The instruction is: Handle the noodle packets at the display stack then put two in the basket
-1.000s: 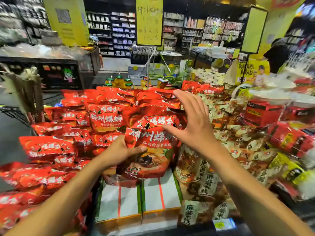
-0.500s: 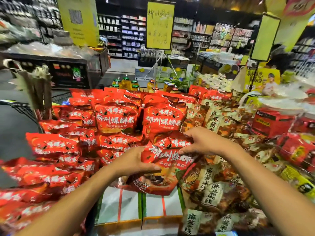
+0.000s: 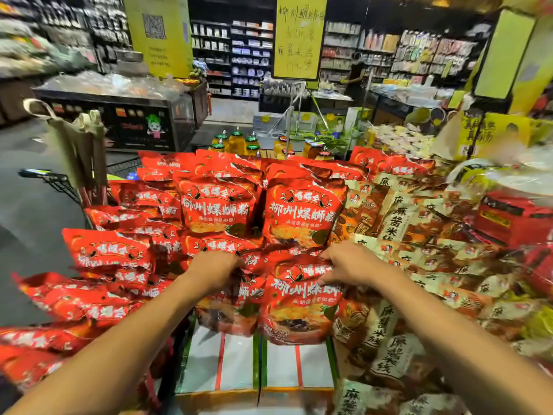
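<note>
Two hands [image 3: 215, 269] [image 3: 348, 265] grip glossy, crinkled red packets [image 3: 299, 304].

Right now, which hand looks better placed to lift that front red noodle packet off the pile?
Probably the right hand: its fingers curl over the top edge of the front red plastic noodle packet. The left hand sits on the neighbouring red packet beside it.

Centre of frame: left hand [image 3: 214, 269] gripped the top of a red noodle packet [image 3: 230, 307]; right hand [image 3: 348, 265] pinched the top of a neighbouring red packet [image 3: 299, 310]. Beige packets [image 3: 392, 324] lay lower right, white cartons [image 3: 257, 366] below.
</note>
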